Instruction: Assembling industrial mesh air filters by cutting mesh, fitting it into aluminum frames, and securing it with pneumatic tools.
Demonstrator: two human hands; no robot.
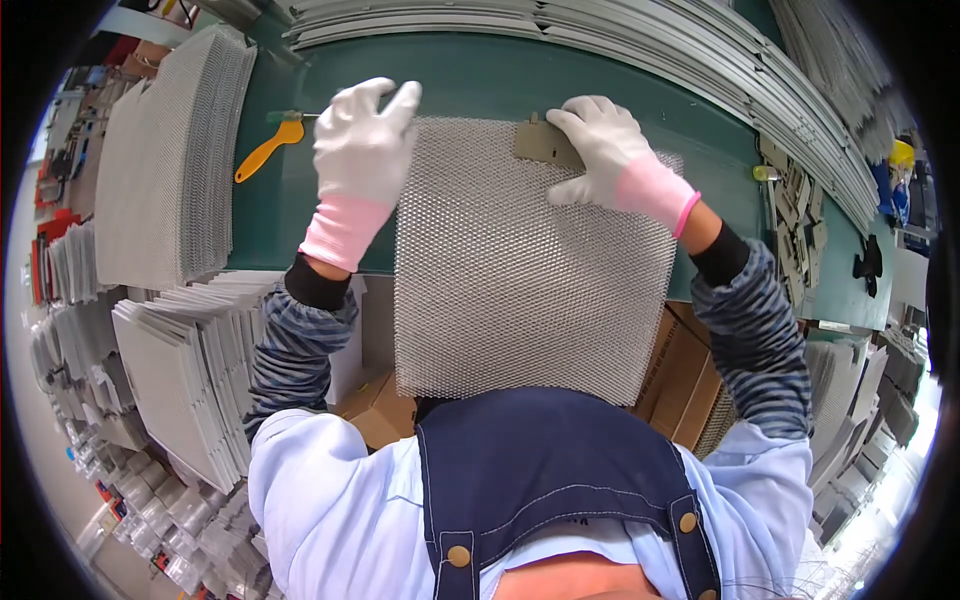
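A green counter is seen; a square sheet of metal mesh is laid on it, overhanging its near edge; left of the mesh a yellow-handled scraper is placed; further left a mesh stack is piled; beyond the mesh, grey metal strips are heaped.

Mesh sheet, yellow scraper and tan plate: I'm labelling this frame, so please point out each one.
mesh sheet point(520, 270), head view, on the middle of its bare mesh.
yellow scraper point(266, 150), head view, on its handle.
tan plate point(540, 143), head view, on the part showing left of the right hand's fingers.
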